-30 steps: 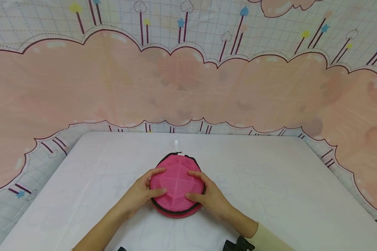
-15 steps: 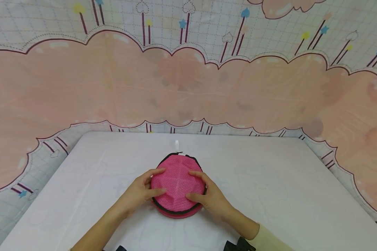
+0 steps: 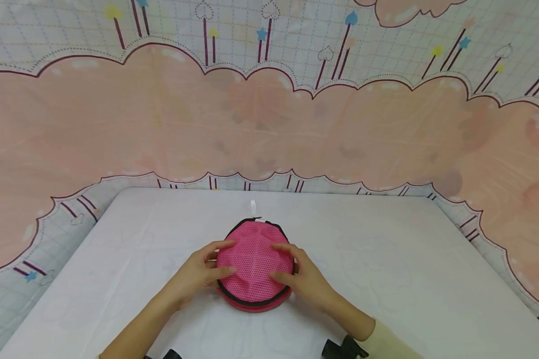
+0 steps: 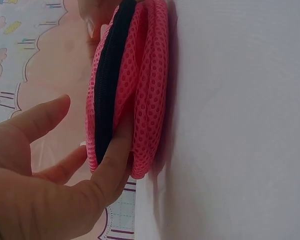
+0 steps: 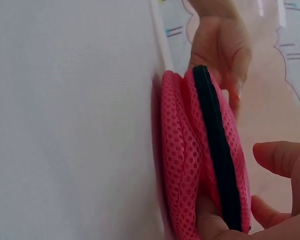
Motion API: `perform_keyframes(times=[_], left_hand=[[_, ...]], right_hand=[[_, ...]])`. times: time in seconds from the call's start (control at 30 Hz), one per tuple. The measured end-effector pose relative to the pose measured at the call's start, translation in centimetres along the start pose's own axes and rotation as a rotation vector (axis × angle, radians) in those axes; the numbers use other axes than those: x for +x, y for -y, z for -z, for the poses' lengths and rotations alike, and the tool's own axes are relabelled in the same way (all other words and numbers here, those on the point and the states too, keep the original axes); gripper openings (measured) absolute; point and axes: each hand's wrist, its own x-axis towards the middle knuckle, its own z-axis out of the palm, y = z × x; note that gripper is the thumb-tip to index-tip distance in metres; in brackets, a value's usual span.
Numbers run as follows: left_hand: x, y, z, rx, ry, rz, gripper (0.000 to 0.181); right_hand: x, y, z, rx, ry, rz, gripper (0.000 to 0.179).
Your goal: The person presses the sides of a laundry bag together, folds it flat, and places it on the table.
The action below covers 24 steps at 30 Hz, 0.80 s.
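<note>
A round pink mesh bag (image 3: 255, 264) with a black zipper (image 4: 110, 80) around its edge lies flattened on the white table. Two padded layers show from the side in the wrist views. My left hand (image 3: 197, 271) is at its left edge, thumb lifted off the mesh and a finger (image 4: 112, 162) tucked into the fold between the layers. On the opposite edge, my right hand (image 3: 307, 279) mirrors this, with its thumb (image 5: 275, 155) apart from the bag and one finger in the fold. Both hands look relaxed. The bag's underside is hidden.
A white loop (image 3: 253, 207) sticks out behind the bag. The white table (image 3: 386, 249) spreads to both sides. A printed peach cloth (image 3: 269, 129) rises behind it. Black straps (image 3: 345, 347) show at the near edge below the forearms.
Both hands have spread slightly outward from the middle of the bag, the right one a little more. The bag itself has stayed almost in place.
</note>
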Motion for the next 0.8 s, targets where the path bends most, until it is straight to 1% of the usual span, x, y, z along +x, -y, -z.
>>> perform_keyframes(times=[0.13, 0.23, 0.43, 0.6, 0.73, 0.8], left_hand=[[0.1, 0.1, 0.3, -0.012, 0.007, -0.002, 0.066], [0.1, 0.0, 0.5, -0.007, 0.014, -0.008, 0.064], [0.0, -0.3, 1.0, 0.009, 0.018, -0.01, 0.063], [0.0, -0.5, 1.4, 0.033, -0.016, -0.014, 0.061], [-0.1, -0.8, 1.4, 0.05, -0.066, -0.026, 0.061], [-0.1, -1.0, 1.4, 0.069, -0.096, -0.044, 0.062]], right_hand=[[-0.1, 0.4, 0.3, -0.019, -0.006, -0.016, 0.054], [-0.1, 0.4, 0.7, -0.014, -0.007, -0.037, 0.053], [-0.1, 0.3, 1.1, -0.013, -0.004, -0.053, 0.051], [-0.2, 0.6, 1.3, -0.057, -0.048, -0.04, 0.047], [-0.4, 0.9, 1.5, -0.12, -0.094, -0.01, 0.045], [-0.4, 1.0, 1.7, -0.148, -0.111, 0.003, 0.045]])
